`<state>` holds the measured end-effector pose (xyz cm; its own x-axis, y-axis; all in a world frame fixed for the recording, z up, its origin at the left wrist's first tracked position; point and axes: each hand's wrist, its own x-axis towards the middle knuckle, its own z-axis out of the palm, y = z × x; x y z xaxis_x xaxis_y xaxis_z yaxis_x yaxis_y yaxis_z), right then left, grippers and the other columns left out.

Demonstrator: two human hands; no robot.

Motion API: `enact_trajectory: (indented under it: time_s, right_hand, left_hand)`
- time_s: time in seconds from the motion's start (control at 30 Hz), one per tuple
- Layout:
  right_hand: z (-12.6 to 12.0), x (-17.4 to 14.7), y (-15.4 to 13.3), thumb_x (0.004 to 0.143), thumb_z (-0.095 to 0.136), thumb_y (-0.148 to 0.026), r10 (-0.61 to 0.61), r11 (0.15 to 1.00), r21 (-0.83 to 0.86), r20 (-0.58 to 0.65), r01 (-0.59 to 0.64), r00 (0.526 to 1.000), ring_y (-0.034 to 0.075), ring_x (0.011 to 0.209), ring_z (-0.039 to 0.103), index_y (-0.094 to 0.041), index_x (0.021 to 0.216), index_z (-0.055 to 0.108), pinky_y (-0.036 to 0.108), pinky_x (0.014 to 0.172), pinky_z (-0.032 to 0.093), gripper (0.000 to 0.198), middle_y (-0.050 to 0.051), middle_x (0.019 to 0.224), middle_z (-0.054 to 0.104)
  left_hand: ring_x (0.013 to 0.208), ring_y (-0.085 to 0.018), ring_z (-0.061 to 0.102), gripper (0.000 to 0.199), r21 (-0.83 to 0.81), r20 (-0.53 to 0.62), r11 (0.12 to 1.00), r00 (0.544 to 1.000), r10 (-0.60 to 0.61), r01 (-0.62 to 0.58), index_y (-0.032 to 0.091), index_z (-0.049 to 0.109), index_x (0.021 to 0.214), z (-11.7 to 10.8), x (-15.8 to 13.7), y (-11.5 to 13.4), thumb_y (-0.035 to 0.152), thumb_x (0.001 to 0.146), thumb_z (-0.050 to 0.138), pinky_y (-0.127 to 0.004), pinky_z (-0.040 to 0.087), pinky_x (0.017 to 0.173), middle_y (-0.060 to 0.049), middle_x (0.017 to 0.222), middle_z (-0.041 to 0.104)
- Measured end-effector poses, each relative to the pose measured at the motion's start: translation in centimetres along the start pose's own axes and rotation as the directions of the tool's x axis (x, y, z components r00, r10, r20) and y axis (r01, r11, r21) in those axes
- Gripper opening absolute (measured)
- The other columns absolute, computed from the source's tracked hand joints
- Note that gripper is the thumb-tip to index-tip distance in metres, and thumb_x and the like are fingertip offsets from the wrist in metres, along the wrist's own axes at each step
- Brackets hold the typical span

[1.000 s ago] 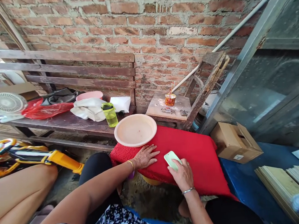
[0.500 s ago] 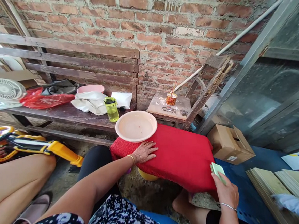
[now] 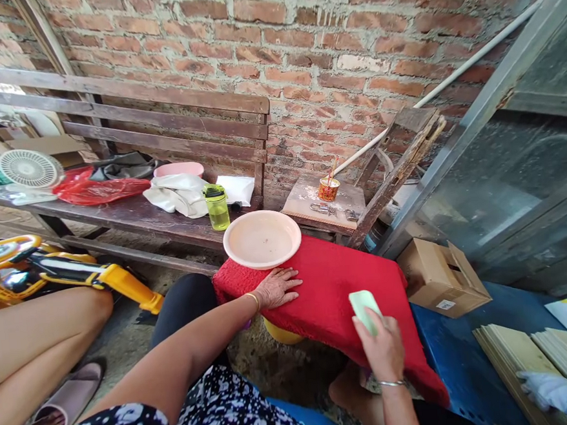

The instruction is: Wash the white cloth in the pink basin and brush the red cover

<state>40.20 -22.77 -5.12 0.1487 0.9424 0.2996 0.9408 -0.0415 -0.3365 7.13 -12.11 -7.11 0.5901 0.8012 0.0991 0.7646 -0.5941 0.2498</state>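
Note:
A red cloth [image 3: 339, 273] lies over a low surface in front of me, its near edge hanging down. My left hand [image 3: 278, 289] rests flat on its left part, fingers spread, just below a pale basin [image 3: 262, 238] that holds some water. In my right hand [image 3: 382, 341] is a pale green scrub brush [image 3: 364, 307], its smooth back facing up. That hand is over the right part of the cloth; whether the bristles touch it is hidden.
Behind the basin, a wooden bench [image 3: 187, 229] carries a green bottle [image 3: 216, 207], a red bag [image 3: 100, 186] and a fan [image 3: 32, 168]. A cardboard box [image 3: 438, 276] and stacked boards [image 3: 507, 359] are at right. Another person's leg [image 3: 43, 326] is at left.
My right hand has moved left with the brush, from the cloth's right edge to over the cloth. The cloth's right corner now hangs further out. My left hand stays put.

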Motion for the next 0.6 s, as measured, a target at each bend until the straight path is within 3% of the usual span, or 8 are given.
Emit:
enact_trajectory:
  time_s: [0.1,0.17,0.23,0.3,0.37,0.43,0.5,0.6]
  right_hand:
    - [3.0,-0.5,-3.0,0.092,0.054,-0.058,-0.258,0.966,0.007,0.041,0.258,0.965,0.026,0.088,0.06,-0.027,0.118,0.075,0.037,0.085,0.049,0.046,0.01,0.096,0.064]
    - [3.7,-0.5,-2.6,0.091,0.058,-0.054,-0.285,0.958,-0.024,0.072,0.287,0.956,0.024,0.085,0.06,-0.03,0.119,0.075,0.036,0.083,0.049,0.04,0.008,0.094,0.064]
    - [3.3,-0.3,-0.4,0.091,0.059,-0.054,-0.17,0.976,-0.12,0.08,0.179,0.982,0.024,0.081,0.06,-0.03,0.12,0.075,0.036,0.08,0.048,0.041,0.008,0.09,0.063]
    - [2.3,0.0,2.6,0.092,0.056,-0.056,0.031,0.972,-0.233,0.04,-0.021,0.999,0.026,0.079,0.06,-0.028,0.124,0.073,0.037,0.077,0.047,0.046,0.009,0.086,0.062]
    - [1.1,0.3,5.0,0.093,0.053,-0.06,0.215,0.929,-0.301,-0.029,-0.214,0.976,0.027,0.078,0.059,-0.027,0.127,0.072,0.038,0.076,0.047,0.051,0.01,0.086,0.061]
    - [0.5,0.4,5.5,0.092,0.051,-0.062,0.28,0.906,-0.309,-0.08,-0.291,0.957,0.028,0.08,0.058,-0.026,0.128,0.071,0.038,0.077,0.046,0.054,0.011,0.089,0.062]
    - [0.7,0.4,3.9,0.092,0.051,-0.061,0.194,0.94,-0.271,-0.075,-0.207,0.978,0.028,0.084,0.058,-0.024,0.126,0.072,0.038,0.079,0.046,0.054,0.012,0.09,0.062]
    - [2.3,0.3,-0.8,0.091,0.058,-0.056,-0.08,0.987,-0.135,0.02,0.082,0.997,0.027,0.088,0.059,-0.024,0.121,0.074,0.036,0.083,0.045,0.047,0.01,0.091,0.062]
  left_hand:
    - [0.144,-0.03,0.041,0.048,0.011,-0.035,1.0,0.999,0.025,-0.025,0.029,0.06,0.141,0.6,0.0,-0.5,0.051,0.1,0.051,-0.049,0.029,0.121,-0.008,0.154,0.05]
    - [0.144,-0.03,0.041,0.049,0.024,-0.036,0.999,0.999,0.033,-0.032,0.028,0.06,0.142,0.8,0.0,-0.7,0.052,0.101,0.05,-0.049,0.029,0.12,-0.008,0.154,0.05]
    - [0.145,-0.03,0.041,0.049,0.032,-0.029,0.999,0.999,0.033,-0.032,0.027,0.06,0.142,1.0,0.0,-0.8,0.052,0.101,0.049,-0.049,0.029,0.12,-0.009,0.154,0.05]
    - [0.145,-0.03,0.041,0.049,0.032,-0.029,0.999,0.999,0.034,-0.033,0.028,0.06,0.142,1.0,0.1,-0.8,0.052,0.1,0.05,-0.049,0.029,0.12,-0.008,0.154,0.05]
    - [0.145,-0.029,0.041,0.049,0.027,-0.041,0.999,0.998,0.039,-0.038,0.029,0.06,0.142,1.1,0.1,-0.8,0.053,0.1,0.05,-0.048,0.029,0.12,-0.008,0.154,0.05]
    - [0.145,-0.029,0.041,0.048,0.023,-0.055,0.999,0.998,0.04,-0.039,0.03,0.06,0.141,1.1,0.1,-0.8,0.053,0.101,0.049,-0.047,0.029,0.12,-0.007,0.153,0.05]
    - [0.144,-0.029,0.041,0.049,0.019,-0.06,0.999,0.997,0.037,-0.036,0.03,0.06,0.141,1.2,0.1,-0.8,0.054,0.101,0.048,-0.048,0.029,0.12,-0.007,0.153,0.051]
    - [0.144,-0.029,0.041,0.049,0.019,-0.058,0.999,0.997,0.043,-0.042,0.032,0.059,0.142,1.3,0.1,-0.8,0.055,0.1,0.049,-0.048,0.029,0.119,-0.006,0.153,0.051]
